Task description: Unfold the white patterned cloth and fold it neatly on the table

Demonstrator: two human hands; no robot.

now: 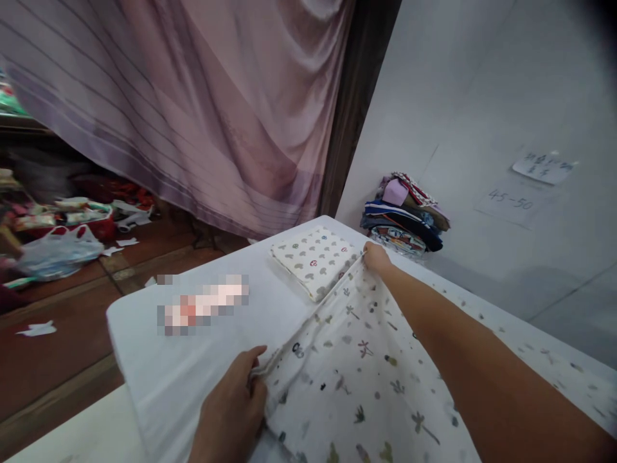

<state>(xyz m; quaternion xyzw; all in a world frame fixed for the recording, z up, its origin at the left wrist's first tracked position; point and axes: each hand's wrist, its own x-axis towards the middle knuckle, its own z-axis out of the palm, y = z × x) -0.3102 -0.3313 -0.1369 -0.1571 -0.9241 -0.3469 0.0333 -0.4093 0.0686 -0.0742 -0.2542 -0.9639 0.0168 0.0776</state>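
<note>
A white cloth printed with small palm trees and plants is stretched between my two hands over the white-covered table. At the near left, my left hand pinches one corner of its edge between thumb and fingers. My right hand reaches farther out and grips the other end of that edge. Just beyond the taut edge lies a folded white cloth with grey and coloured mushroom-like prints. The lower part of the printed cloth runs out of view at the bottom.
A blurred-out patch covers something on the white table. Folded clothes are stacked by the wall at the back right. A pink curtain hangs behind. On the floor at left are a plastic bag and paper scraps.
</note>
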